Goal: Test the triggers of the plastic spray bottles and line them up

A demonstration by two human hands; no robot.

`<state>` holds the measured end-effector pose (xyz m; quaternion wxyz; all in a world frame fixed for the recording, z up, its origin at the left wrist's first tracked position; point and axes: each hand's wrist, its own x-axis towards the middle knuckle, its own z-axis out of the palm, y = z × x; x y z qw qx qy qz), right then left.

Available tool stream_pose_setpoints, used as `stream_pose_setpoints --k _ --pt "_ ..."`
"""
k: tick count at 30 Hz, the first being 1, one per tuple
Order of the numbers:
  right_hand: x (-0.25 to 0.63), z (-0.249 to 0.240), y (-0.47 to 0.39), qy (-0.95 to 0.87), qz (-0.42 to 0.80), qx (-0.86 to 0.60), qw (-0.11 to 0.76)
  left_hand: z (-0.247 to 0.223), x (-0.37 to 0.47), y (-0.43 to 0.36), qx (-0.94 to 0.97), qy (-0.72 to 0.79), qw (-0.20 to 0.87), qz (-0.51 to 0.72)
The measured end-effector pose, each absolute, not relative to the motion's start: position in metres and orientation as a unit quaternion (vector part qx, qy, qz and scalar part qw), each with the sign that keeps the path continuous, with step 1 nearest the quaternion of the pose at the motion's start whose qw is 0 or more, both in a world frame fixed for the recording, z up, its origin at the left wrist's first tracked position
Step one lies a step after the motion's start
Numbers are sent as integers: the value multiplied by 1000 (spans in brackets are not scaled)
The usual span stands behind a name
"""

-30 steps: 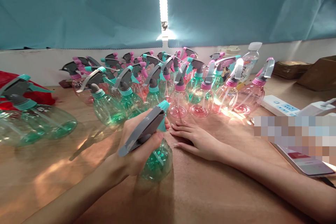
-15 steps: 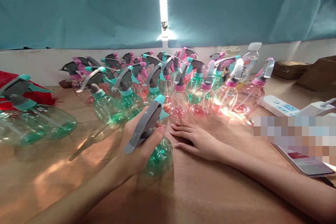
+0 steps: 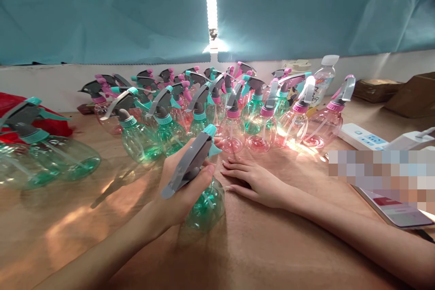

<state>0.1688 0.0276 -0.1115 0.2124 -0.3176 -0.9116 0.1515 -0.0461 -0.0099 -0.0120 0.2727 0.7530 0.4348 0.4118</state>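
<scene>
My left hand [image 3: 185, 186] is wrapped round the neck of a green spray bottle [image 3: 205, 208], whose grey and teal spray head [image 3: 192, 158] rises above my fingers. The bottle is near the middle of the wooden table, slightly tilted. To its right my right hand [image 3: 254, 179] lies on the table with its fingers spread, holding nothing. Just beyond both hands stand green spray bottles [image 3: 170, 136] and pink ones [image 3: 232, 133], with grey levers on their heads.
More green bottles [image 3: 78, 158] stand at the left by a red bag [image 3: 50, 124]. A white power strip [image 3: 363, 136], a phone [image 3: 397, 210] and brown boxes [image 3: 413, 95] are at the right. A clear capped bottle [image 3: 324, 77] stands behind.
The held bottle and its spray head have shifted very slightly to the right with my left hand. My right hand has stayed in place.
</scene>
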Motion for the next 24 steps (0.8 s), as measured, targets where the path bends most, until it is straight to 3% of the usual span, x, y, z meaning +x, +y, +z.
stream_pose_setpoints --k 24 --pt "169 -113 28 -911 149 -315 221 -13 -46 -8 758 410 280 423"
